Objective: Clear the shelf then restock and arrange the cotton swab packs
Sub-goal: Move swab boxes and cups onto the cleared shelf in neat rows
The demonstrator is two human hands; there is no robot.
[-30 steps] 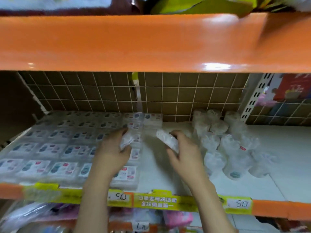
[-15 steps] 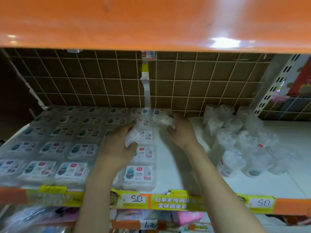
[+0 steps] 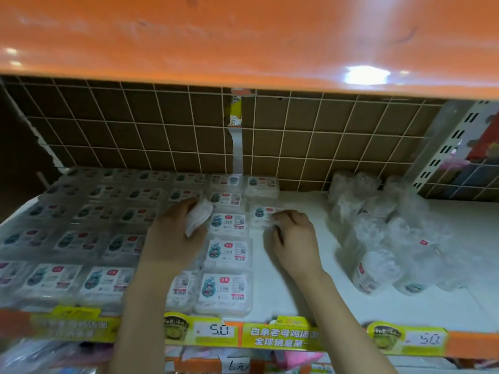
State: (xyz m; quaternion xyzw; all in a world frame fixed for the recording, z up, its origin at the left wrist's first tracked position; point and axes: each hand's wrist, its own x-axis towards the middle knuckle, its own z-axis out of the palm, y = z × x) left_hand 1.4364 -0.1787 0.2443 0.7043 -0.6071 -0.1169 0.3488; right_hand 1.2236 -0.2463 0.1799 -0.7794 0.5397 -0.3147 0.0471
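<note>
Head cam: the right hand [image 3: 293, 238], which was reaching to the back wall half a second ago, has pulled forward and is setting a flat clear plastic cotton swab pack [image 3: 263, 215] on the white shelf board [image 3: 297, 292], just in front of the back-row pack. So a new column is getting started beside the filled rows; restocking looks well along. Its fingers are curled, pinching that pack's near edge. The left hand [image 3: 175, 236] grips another white swab pack [image 3: 198, 220], tilted, above the rows.
</note>
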